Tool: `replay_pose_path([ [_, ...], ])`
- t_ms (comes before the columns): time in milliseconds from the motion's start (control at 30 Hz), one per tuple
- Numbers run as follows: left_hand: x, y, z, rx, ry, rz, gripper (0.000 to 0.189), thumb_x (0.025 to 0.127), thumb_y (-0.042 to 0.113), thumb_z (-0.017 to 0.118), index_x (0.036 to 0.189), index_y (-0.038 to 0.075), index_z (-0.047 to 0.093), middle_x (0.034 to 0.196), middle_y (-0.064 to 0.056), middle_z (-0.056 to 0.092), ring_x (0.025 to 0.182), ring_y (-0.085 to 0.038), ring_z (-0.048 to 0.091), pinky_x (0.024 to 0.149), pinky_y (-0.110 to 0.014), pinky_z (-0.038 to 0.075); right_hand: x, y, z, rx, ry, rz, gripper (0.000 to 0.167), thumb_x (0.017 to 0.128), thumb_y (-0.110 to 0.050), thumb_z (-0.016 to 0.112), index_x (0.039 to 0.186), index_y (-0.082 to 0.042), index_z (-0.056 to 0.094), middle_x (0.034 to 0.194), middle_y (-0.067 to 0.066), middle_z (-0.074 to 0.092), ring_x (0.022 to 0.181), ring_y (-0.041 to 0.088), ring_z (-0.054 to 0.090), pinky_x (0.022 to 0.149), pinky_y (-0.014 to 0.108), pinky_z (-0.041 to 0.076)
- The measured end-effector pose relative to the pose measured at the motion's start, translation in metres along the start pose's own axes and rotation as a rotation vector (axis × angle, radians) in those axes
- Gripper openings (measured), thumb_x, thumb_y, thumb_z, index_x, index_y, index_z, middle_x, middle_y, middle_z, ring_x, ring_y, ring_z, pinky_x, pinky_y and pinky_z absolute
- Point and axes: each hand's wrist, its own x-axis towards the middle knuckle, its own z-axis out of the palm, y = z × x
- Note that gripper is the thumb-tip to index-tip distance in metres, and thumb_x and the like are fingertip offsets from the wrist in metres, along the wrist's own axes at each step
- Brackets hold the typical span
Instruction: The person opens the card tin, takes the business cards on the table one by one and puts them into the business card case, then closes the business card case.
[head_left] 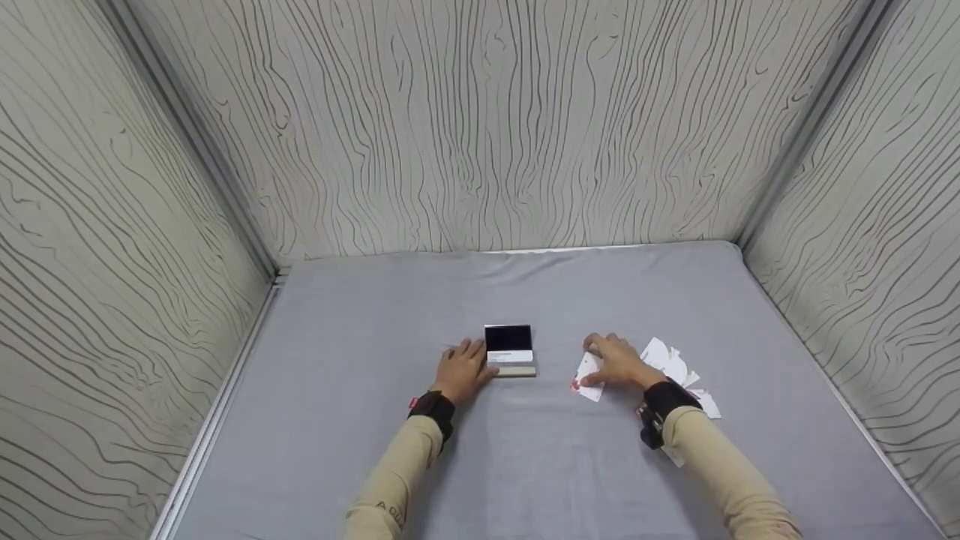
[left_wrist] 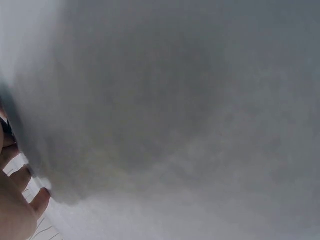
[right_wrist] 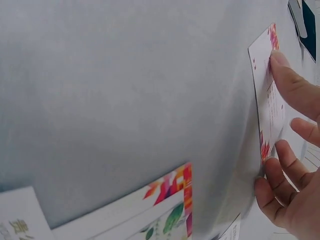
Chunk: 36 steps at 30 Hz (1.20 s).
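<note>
Right grip on white card, red-patterned at its corners

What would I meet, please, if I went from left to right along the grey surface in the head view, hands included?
Left hand, small stand with a black panel, white card with red marks, right hand pinching that card, loose white cards.

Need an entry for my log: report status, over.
Left hand against small stand. Right hand holding card. Loose cards farther right, not between card and small stand.
</note>
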Motion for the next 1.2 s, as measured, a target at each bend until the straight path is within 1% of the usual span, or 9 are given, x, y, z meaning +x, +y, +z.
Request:
replay_pose_path([
  [167,0.000,0.001,-0.002,-0.005,0.005,0.007,0.061,0.101,0.045,0.049,0.141,0.000,0.052,0.144,-0.012,0.052,0.135,-0.034,0.044,0.103,-0.055,0.036,-0.001,0.001,-0.001,-0.001,0.011,0.027,0.065,0.065,-0.030,0.091,0.117,-0.003,0.061,0.100,0.019,0.052,0.090,0.037,0.050,0.080,0.051,0.040],
  [367,-0.001,0.001,-0.003,-0.016,0.006,0.009,0.062,0.100,0.046,0.050,0.141,0.000,0.053,0.144,-0.013,0.052,0.135,-0.035,0.043,0.103,-0.055,0.036,0.000,0.000,-0.002,0.047,0.024,0.032,0.054,0.070,-0.025,0.089,0.113,-0.001,0.065,0.100,0.017,0.050,0.089,0.034,0.050,0.080,0.049,0.042],
  [433,-0.001,0.000,-0.002,-0.013,0.001,0.007,0.062,0.101,0.046,0.049,0.141,-0.001,0.052,0.145,-0.013,0.051,0.136,-0.035,0.043,0.104,-0.055,0.036,0.000,-0.001,-0.004,0.093,0.033,0.011,0.049,0.074,-0.019,0.087,0.112,0.000,0.064,0.100,0.017,0.050,0.091,0.035,0.052,0.083,0.050,0.044],
  [533,-0.002,-0.001,-0.002,-0.031,0.018,0.018,0.062,0.102,0.046,0.048,0.141,-0.002,0.052,0.144,-0.014,0.051,0.136,-0.035,0.043,0.104,-0.055,0.036,0.000,-0.002,-0.007,0.139,0.058,-0.076,0.035,0.080,-0.008,0.080,0.109,0.004,0.062,0.099,0.020,0.053,0.093,0.039,0.056,0.085,0.054,0.046],
  [667,-0.002,-0.005,0.003,-0.040,0.085,0.060,0.064,0.103,0.050,0.042,0.140,-0.002,0.052,0.142,-0.013,0.053,0.133,-0.034,0.045,0.100,-0.055,0.039,0.002,-0.003,-0.010,0.160,0.101,-0.194,0.016,0.087,0.003,0.066,0.102,0.007,0.063,0.094,0.022,0.063,0.087,0.039,0.060,0.078,0.053,0.049],
  [733,-0.003,-0.004,0.002,-0.037,0.095,0.070,0.064,0.103,0.050,0.042,0.140,-0.002,0.052,0.141,-0.013,0.054,0.132,-0.034,0.046,0.098,-0.055,0.040,0.003,-0.004,-0.012,0.169,0.110,-0.215,0.012,0.089,0.005,0.062,0.101,0.007,0.065,0.090,0.020,0.066,0.081,0.035,0.061,0.074,0.049,0.050],
  [867,-0.004,0.001,-0.007,-0.042,0.056,0.049,0.059,0.101,0.043,0.052,0.137,-0.004,0.054,0.139,-0.016,0.055,0.131,-0.038,0.047,0.099,-0.057,0.039,0.006,-0.006,-0.015,0.194,0.112,-0.197,0.011,0.090,0.005,0.062,0.099,0.005,0.067,0.087,0.015,0.067,0.077,0.028,0.060,0.072,0.042,0.049],
  [967,-0.003,0.003,-0.008,-0.015,0.039,0.035,0.058,0.099,0.041,0.055,0.137,-0.004,0.055,0.139,-0.016,0.055,0.131,-0.038,0.047,0.101,-0.057,0.038,0.008,-0.008,-0.016,0.217,0.121,-0.184,0.011,0.090,0.006,0.062,0.099,0.004,0.068,0.087,0.013,0.067,0.077,0.026,0.059,0.071,0.039,0.048],
  [1200,-0.001,0.005,-0.011,0.012,0.042,0.049,0.060,0.098,0.042,0.057,0.135,-0.006,0.055,0.137,-0.017,0.056,0.131,-0.036,0.047,0.105,-0.054,0.037,0.011,-0.014,-0.013,0.256,0.166,-0.194,0.011,0.090,0.008,0.062,0.098,0.005,0.068,0.089,0.014,0.068,0.077,0.025,0.060,0.071,0.036,0.048],
])
